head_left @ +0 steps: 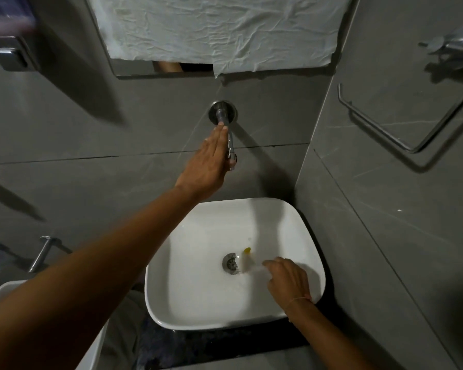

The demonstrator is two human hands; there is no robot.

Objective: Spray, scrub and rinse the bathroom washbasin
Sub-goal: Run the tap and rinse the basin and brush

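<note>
The white square washbasin (198, 289) sits low in the middle, with a metal drain (231, 263) at its centre and a small yellow speck (247, 250) beside the drain. A chrome wall tap (223, 116) juts from the grey tiles above it. My left hand (209, 161) lies along the spout, fingers stretched toward the wall plate and the thumb wrapped around the tap's end. My right hand (288, 280) is inside the basin, right of the drain, with its fingers curled. A blurred streak like running water falls just in front of its fingertips. I see nothing held in it.
A crumpled white sheet (219, 30) covers the mirror above the tap. A chrome towel rail (385, 129) hangs on the right wall and a metal dispenser (11, 54) on the upper left. The rim of another white fixture (0, 292) and chrome fittings (43, 252) are at the lower left.
</note>
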